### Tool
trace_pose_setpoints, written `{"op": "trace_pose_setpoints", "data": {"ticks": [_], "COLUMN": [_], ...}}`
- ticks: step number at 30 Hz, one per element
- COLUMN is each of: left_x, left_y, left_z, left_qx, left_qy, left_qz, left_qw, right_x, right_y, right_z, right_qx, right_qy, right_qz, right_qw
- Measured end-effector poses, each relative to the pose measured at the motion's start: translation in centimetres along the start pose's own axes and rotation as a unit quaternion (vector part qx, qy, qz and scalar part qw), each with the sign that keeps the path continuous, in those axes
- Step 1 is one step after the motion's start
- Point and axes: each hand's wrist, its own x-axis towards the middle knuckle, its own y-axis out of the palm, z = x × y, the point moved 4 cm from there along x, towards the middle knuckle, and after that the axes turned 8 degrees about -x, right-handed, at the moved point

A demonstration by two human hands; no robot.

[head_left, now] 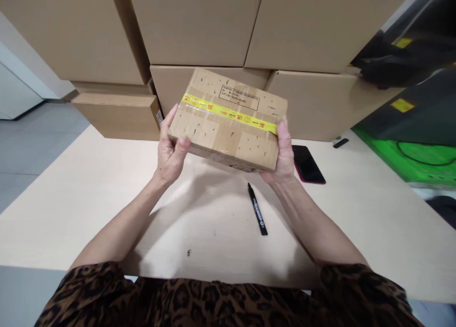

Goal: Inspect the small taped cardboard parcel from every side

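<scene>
A small cardboard box (pixel 228 137), tilted, is held up above the table by both hands. Yellow tape with red print runs across its top face, which also bears a printed label frame and several short black marks. My left hand (pixel 171 151) grips its left end, thumb on the near edge. Around the right end my right hand (pixel 283 153) is closed, its fingers partly hidden behind the box. Below the box, a black marker pen (pixel 257 209) lies on the table. Just right of my right hand lies a dark phone (pixel 308 164) with a red edge.
Large cardboard boxes (pixel 199 23) are stacked along the back of the pale table (pixel 71 198). A flatter box (pixel 117 115) stands at the back left. A small black object (pixel 341 143) lies near the right rear, beside a green surface (pixel 420 160).
</scene>
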Motion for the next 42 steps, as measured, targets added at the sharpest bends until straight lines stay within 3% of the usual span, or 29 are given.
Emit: {"op": "trace_pose_setpoints", "data": {"ticks": [4, 10, 19, 25, 34, 42], "left_x": [0.1, 1.1, 0.3, 0.1, -0.1, -0.9], "left_y": [-0.1, 0.1, 0.2, -0.3, 0.1, 0.3], "left_z": [-0.1, -0.5, -0.6, 0.2, 0.4, 1.0], "left_qx": [-0.033, -0.14, -0.138, -0.144, -0.121, -0.115], "left_qy": [-0.05, -0.138, -0.07, -0.086, -0.098, -0.114], "left_qz": [-0.044, -0.044, -0.114, -0.136, -0.105, -0.122], "left_qw": [0.997, 0.979, 0.981, 0.976, 0.982, 0.979], "right_x": [0.0, 0.3, -0.8, 0.0, 0.3, 0.7], "right_y": [0.0, -0.8, -0.3, -1.0, -1.0, -1.6], "right_z": [-0.2, 0.1, 2.6, 2.2, 2.6, 2.5], "right_qx": [-0.014, 0.001, -0.043, -0.02, -0.015, -0.033], "right_qy": [-0.023, -0.036, -0.02, -0.055, -0.044, -0.036], "right_qz": [0.0, 0.01, 0.046, 0.048, -0.011, -0.046], "right_qw": [1.0, 0.999, 0.998, 0.997, 0.999, 0.998]}}
